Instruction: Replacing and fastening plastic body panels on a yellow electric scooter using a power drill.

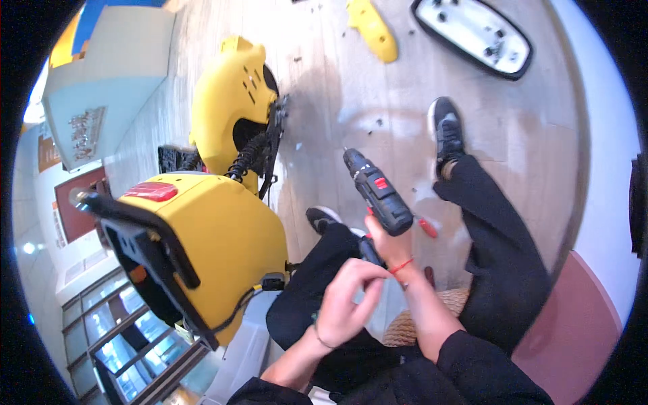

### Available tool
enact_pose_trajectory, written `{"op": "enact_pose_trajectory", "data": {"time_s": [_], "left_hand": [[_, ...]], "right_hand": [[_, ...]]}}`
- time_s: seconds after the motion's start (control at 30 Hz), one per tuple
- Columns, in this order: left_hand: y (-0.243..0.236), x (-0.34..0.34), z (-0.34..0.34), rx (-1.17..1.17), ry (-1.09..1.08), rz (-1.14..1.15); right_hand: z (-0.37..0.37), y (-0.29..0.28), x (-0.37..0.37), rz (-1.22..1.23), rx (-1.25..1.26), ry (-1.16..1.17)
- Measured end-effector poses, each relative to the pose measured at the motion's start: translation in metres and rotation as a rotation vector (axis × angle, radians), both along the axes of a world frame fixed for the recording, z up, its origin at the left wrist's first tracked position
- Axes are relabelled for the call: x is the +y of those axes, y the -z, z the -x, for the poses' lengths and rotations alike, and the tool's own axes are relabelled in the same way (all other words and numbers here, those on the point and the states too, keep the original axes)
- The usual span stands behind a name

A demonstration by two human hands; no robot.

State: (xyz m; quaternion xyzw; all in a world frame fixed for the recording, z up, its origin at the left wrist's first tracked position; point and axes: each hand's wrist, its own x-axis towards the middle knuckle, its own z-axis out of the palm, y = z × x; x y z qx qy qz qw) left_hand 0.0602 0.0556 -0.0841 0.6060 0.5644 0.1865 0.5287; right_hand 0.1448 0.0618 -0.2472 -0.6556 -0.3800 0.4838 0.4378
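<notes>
Now one drill (379, 192) is held between the two shoes (449, 135), bit pointed away, its grip wrapped by the right hand (390, 246). Close by that wrist, the left hand (337, 307) is held half curled, thumb parted from fingers; whether the wrist is touched cannot be told. One red handle (427, 227) is seen beyond, one yellow machine (229, 233) is stood at left, and two panels, one yellow (374, 32), one white (466, 27), are laid farther out.
</notes>
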Motion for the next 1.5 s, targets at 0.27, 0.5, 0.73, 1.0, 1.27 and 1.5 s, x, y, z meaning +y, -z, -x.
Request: {"op": "enact_pose_trajectory", "data": {"time_s": [0.27,0.5,0.73,1.0,1.27,1.5], "left_hand": [[-0.117,-0.067,-0.024,-0.197,-0.106,-0.274],[-0.18,-0.131,-0.047,-0.24,-0.137,-0.574],[-0.147,-0.177,-0.012,0.03,-0.301,-0.279],[-0.135,-0.194,-0.004,0.616,-0.066,-0.42],[-0.093,-0.142,-0.02,0.504,-0.032,-0.383],[-0.044,-0.059,-0.08,0.245,0.324,-0.426]], "right_hand": [[-0.065,-0.083,-0.014,0.247,0.656,0.231],[-0.106,-0.107,-0.049,0.288,1.038,0.386],[-0.101,-0.115,-0.073,0.264,1.22,0.372],[-0.108,-0.139,-0.075,0.202,1.243,0.12],[-0.215,-0.202,0.007,-0.161,1.177,0.238],[-0.307,-0.2,0.082,-0.282,0.639,0.266]]}}
